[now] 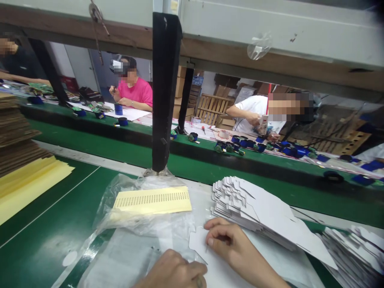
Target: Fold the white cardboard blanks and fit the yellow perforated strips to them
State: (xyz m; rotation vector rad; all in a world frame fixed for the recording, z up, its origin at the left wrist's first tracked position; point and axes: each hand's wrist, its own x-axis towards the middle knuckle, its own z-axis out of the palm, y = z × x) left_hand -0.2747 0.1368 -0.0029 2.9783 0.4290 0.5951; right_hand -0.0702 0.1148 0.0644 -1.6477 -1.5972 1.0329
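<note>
Over the green bench (39,248), the right hand (237,248), fingers curled, touches white card (222,276).

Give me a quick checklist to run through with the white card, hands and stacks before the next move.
1. White card in front of the person: ok, its tabbed end shows between the hands.
2. Right hand at the card: ok, its fingers are at the card; how firmly they press, cannot tell.
3. Left hand gripping the card: cannot tell, its fingertips are hidden.
4. Yellow sheet in open sight: ok, beyond the hands, over clear plastic.
5. Marks on that sheet readable: not ok, too small to read.
6. Nearer stack of white cards squared up: not ok, edges staggered.
</note>
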